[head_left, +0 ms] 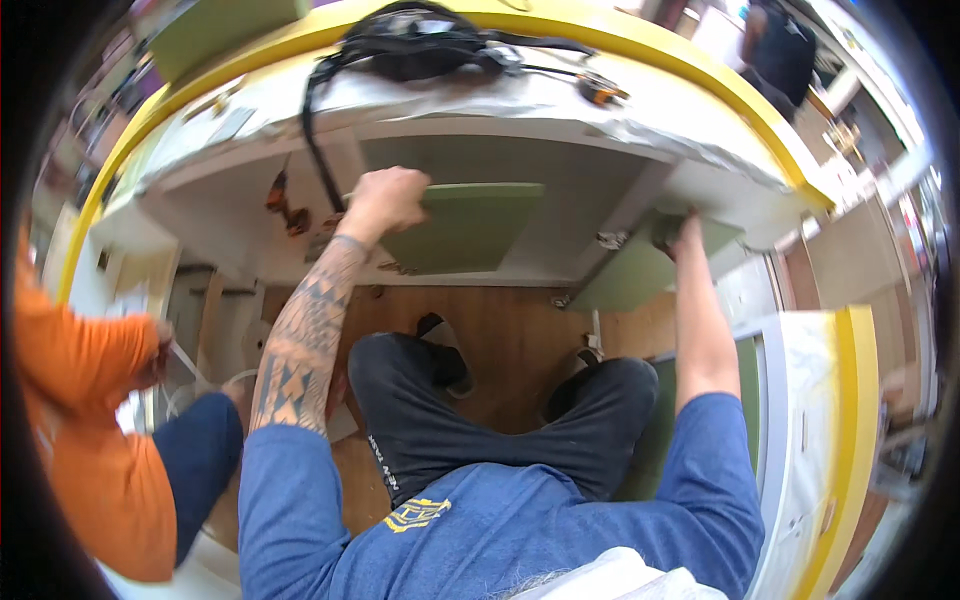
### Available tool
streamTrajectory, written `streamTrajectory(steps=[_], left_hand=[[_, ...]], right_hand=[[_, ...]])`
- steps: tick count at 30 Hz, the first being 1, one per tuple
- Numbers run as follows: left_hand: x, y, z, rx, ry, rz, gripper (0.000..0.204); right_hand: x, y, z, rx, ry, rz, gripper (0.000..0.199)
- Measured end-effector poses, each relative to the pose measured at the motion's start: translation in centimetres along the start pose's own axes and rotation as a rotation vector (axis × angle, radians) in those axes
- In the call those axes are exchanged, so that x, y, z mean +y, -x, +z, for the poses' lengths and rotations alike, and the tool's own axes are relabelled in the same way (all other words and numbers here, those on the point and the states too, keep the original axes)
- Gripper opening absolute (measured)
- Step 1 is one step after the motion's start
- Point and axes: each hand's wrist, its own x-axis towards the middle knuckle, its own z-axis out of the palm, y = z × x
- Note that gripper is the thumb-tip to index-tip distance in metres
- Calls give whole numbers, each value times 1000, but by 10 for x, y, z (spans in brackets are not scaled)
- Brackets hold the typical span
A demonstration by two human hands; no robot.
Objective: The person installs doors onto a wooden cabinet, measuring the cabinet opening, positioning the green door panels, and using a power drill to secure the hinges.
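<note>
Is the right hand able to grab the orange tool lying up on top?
Probably yes: the right hand holds a green panel below the orange tool, and nothing blocks the way up.

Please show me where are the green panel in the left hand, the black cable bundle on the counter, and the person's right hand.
green panel (470,225), head view, on the middle of its flat face.
black cable bundle (415,45), head view, on the thick coiled part.
right hand (683,232), head view, on the back of the hand.

Workshop: unfinished cabinet (560,150), loose panels (470,225), tool cable (315,130).
</note>
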Motion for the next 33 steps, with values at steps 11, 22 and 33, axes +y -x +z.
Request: streamTrajectory(steps=[11, 22, 33], left_hand=[[24, -12, 2, 115, 55, 29, 40], [23, -6, -4, 93, 78, -1, 38], [25, 1, 4, 138, 40, 24, 42]], right_hand=[[-8, -40, -24, 110, 46, -88, 109], [39, -15, -13, 162, 385, -475, 109], [218, 101, -40, -197, 697, -242, 46]])
